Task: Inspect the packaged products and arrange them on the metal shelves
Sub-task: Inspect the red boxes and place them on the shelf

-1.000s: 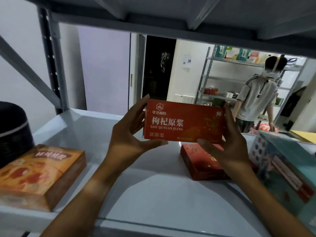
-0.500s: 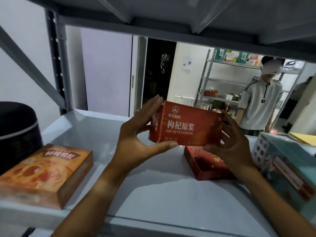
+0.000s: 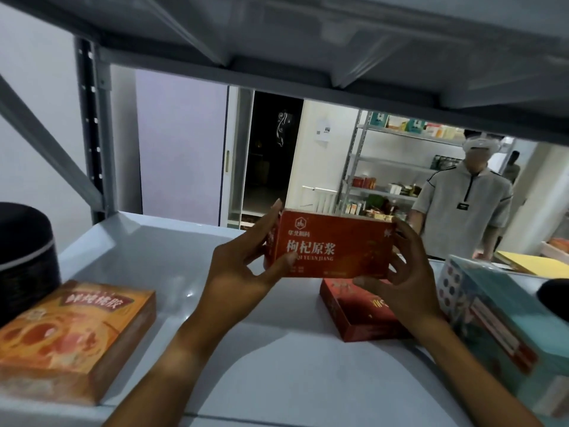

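Since the earlier frames the red box point(image 3: 334, 245) has swung round and tipped slightly, so that its left end face now shows beside the printed front, and it sits a little lower and farther back over the shelf. It is held in the air above the metal shelf point(image 3: 172, 260), touching nothing but the two hands: the left hand point(image 3: 243, 272) grips its left end, thumb across the lower front corner and fingers reaching up behind the end, while the right hand point(image 3: 400, 282) pinches the right end, thumb under the bottom edge and fingers curled round the side. By my reading this is the inspection step, the box being turned to look over its faces, and placing has not begun. The next move likely calls for finishing the turn and then lowering the box flat onto bare shelf, minding the second red box point(image 3: 363, 309) that lies just below and in front of it. The held box is a flat rectangular carton, bright red with large pale characters and a small emblem at the upper left; its corners look crisp and I see no dents. Farther out, an orange box point(image 3: 77, 337) lies at the left front edge, a dark round container point(image 3: 24, 257) stands behind it, and a teal package point(image 3: 505, 322) rests at the right. Beyond the shelf another person point(image 3: 462, 208) stands near other shelves point(image 3: 400, 163).
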